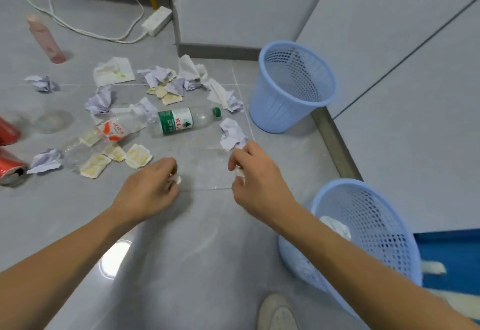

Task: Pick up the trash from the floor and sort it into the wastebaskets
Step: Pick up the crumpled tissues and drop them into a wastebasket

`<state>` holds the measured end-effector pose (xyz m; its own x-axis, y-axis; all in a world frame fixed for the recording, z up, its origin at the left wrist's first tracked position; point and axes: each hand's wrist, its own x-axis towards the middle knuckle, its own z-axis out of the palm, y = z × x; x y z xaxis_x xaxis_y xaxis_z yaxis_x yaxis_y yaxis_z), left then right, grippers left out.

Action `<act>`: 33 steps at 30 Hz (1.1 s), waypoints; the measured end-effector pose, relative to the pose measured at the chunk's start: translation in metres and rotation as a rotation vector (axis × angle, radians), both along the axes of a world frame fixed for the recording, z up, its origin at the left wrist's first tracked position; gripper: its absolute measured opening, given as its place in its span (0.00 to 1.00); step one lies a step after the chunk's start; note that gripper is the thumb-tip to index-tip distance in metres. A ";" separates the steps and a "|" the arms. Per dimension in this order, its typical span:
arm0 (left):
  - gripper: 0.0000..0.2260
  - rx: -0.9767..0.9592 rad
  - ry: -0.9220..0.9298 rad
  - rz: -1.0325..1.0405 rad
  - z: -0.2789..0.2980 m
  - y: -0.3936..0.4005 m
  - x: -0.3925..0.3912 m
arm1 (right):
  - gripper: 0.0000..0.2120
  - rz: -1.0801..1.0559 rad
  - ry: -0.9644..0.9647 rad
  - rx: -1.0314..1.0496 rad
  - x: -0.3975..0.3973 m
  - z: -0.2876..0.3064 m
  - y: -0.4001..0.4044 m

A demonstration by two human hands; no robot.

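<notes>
We have both hands low over the floor tiles, each with something small and white in it. Left hand (153, 184) has fingers curled round a small pale scrap (177, 179); right hand (255, 181) pinches another white scrap (239, 172) between thumb and fingers (only slivers show, so we cannot tell what they are).

Key relation: the near wastebasket (374, 225) sits just right of and behind the right forearm, tipped toward us, with white paper already inside. The far wastebasket (293, 88) stands upright ahead and to the right, no contents visible. The right hand is clearly nearer to both bins; the left would have to cross over.

A crumpled paper ball (232, 133) lies just beyond the right hand's fingertips, near touching. The clear water bottle (181, 121) lies on its side further ahead, long axis left-right, green cap pointing toward the far wastebasket, roughly between the two hands.

Rest of the trash spreads ahead-left: yellowish sachets (114, 158), more crumpled papers, a pink bottle (45, 39) lying farther back.

Hard to read: red cans (10, 163) cut off at the left edge, a clear plastic piece beside the sachets barely visible.
</notes>
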<state>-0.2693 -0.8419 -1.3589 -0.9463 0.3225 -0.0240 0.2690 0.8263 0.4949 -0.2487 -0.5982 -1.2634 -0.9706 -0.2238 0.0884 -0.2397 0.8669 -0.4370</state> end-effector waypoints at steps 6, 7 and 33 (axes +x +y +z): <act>0.08 0.444 0.195 -0.428 0.132 0.177 0.048 | 0.14 -0.450 0.177 -0.053 0.090 0.084 0.141; 0.08 0.470 0.214 -0.504 0.144 0.206 0.060 | 0.15 -0.525 0.160 -0.020 0.108 0.087 0.163; 0.08 0.095 -0.011 0.352 0.294 -0.013 0.120 | 0.12 0.063 -0.308 -0.063 0.062 0.233 0.001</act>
